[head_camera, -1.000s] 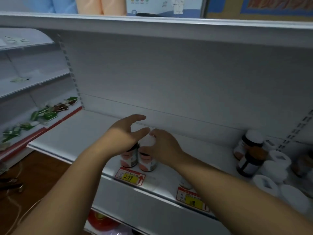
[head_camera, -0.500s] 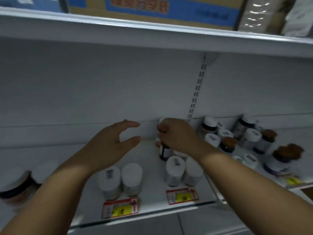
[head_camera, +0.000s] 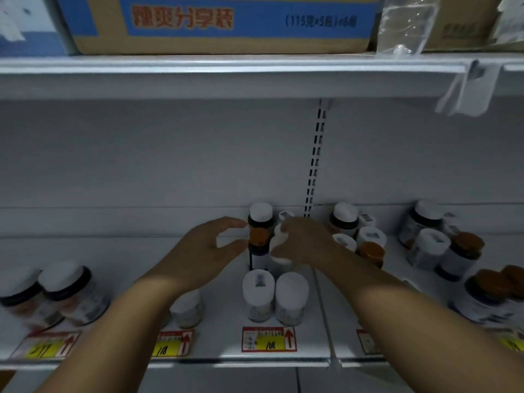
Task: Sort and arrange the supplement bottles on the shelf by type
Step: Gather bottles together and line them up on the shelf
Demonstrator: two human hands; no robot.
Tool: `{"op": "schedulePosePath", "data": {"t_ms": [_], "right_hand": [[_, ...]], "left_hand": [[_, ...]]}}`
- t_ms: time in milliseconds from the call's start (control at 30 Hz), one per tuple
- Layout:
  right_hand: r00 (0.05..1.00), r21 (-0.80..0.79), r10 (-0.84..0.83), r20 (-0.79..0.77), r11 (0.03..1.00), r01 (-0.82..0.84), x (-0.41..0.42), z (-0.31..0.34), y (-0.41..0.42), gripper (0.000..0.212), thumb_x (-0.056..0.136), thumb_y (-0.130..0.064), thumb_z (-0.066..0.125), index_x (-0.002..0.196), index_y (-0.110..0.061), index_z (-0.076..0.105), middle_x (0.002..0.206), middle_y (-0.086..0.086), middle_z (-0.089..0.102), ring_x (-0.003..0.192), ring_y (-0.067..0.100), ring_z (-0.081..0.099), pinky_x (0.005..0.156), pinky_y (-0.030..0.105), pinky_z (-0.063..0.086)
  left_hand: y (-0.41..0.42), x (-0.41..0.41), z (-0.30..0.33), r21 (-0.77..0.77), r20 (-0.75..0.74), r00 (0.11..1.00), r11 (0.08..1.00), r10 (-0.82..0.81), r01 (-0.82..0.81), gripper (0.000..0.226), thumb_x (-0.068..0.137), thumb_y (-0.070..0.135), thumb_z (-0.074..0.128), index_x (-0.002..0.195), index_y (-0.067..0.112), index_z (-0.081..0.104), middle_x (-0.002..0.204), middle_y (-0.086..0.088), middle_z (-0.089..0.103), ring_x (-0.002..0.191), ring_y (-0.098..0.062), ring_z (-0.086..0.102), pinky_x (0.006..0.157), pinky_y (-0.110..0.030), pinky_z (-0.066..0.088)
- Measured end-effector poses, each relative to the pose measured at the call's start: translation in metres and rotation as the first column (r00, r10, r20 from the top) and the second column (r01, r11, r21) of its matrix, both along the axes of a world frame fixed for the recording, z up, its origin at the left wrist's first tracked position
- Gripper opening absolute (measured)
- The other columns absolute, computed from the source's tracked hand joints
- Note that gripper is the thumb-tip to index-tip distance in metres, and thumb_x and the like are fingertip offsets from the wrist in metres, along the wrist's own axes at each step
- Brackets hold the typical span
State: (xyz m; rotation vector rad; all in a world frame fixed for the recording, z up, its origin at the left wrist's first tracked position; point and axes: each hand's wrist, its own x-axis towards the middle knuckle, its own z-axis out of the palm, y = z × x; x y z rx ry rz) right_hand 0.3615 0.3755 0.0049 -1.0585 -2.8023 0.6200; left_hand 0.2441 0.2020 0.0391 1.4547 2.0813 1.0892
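Note:
Supplement bottles stand on the white shelf [head_camera: 119, 259]. My right hand [head_camera: 307, 241] grips a white-capped bottle [head_camera: 279, 241] mid-shelf, its fingers curled over the cap. Just left of it stands a dark bottle with an orange cap [head_camera: 258, 248], and behind that a dark bottle with a white cap [head_camera: 261, 215]. My left hand [head_camera: 207, 248] hovers beside the orange-capped bottle, thumb and fingers curved apart, holding nothing. Two white-capped bottles [head_camera: 273, 296] stand in front near the shelf edge.
More bottles crowd the right side [head_camera: 431, 248], some with orange caps. Two dark-collared bottles [head_camera: 56, 293] stand at the left. Price tags [head_camera: 268, 339] line the shelf edge. A cardboard box [head_camera: 226, 21] sits on the upper shelf. A slotted upright [head_camera: 314, 157] divides the back panel.
The view swung right from the two bottles at the left to the mid-shelf group. My right hand came down onto a white-capped bottle; my left hand followed, still holding nothing.

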Motion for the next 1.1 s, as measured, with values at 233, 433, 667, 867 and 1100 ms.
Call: {"op": "schedulePosePath", "data": {"t_ms": [233,433,667,867,1100], "right_hand": [[0.868,-0.308,-0.065,-0.492,0.946,-0.103,0.041,0.063,0.029,0.013,0.077,-0.031,0.069,0.086,-0.024,0.064,0.088,-0.008,0.06,0.077,0.007,0.059,0.064,0.025,0.051],[0.79,-0.649,-0.122,-0.601,0.652,-0.392,0.054,0.063,0.008,0.007,0.079,-0.025,0.067,0.082,-0.026,0.074,0.076,-0.006,0.073,0.069,0.009,0.069,0.067,0.029,0.058],[0.77,-0.641,-0.154,-0.619,0.667,-0.381,0.05,0.053,-0.019,0.041,0.078,-0.055,0.059,0.092,-0.017,0.062,0.082,0.0,0.069,0.071,0.01,0.07,0.06,0.023,0.054],[0.688,-0.679,-0.234,-0.687,0.546,-0.492,0.043,0.056,-0.037,0.019,0.087,-0.026,0.058,0.096,-0.011,0.067,0.097,0.01,0.07,0.086,0.02,0.069,0.067,0.026,0.055],[0.688,-0.596,-0.191,-0.7,0.686,-0.417,0.015,0.055,-0.065,0.019,0.079,-0.036,0.067,0.087,-0.019,0.067,0.09,-0.001,0.073,0.084,0.017,0.07,0.072,0.033,0.058]], "left_hand": [[0.001,0.03,0.0,0.2,0.226,0.961,0.957,0.162,-0.209,0.028,0.084,0.018,0.065,0.095,0.043,0.061,0.104,0.03,0.061,0.106,0.001,0.056,0.079,-0.006,0.04],[0.01,0.067,-0.009,0.21,0.419,0.908,0.969,0.03,-0.129,0.049,0.062,0.023,0.076,0.106,0.036,0.059,0.103,0.018,0.07,0.095,-0.005,0.066,0.074,-0.026,0.057],[-0.001,0.072,-0.019,0.273,0.736,0.674,0.941,-0.069,-0.202,0.048,0.072,0.023,0.065,0.118,0.013,0.057,0.111,-0.013,0.069,0.097,-0.029,0.068,0.073,-0.035,0.057],[-0.012,0.06,-0.018,0.295,0.836,0.52,0.943,-0.176,-0.156,0.048,0.079,0.027,0.053,0.124,0.011,0.054,0.119,-0.018,0.064,0.108,-0.035,0.062,0.081,-0.04,0.055],[-0.034,0.04,-0.004,0.365,0.547,0.837,0.896,0.014,-0.253,0.039,0.075,0.023,0.064,0.112,0.011,0.064,0.101,-0.002,0.074,0.092,-0.016,0.069,0.071,-0.018,0.053]]}}
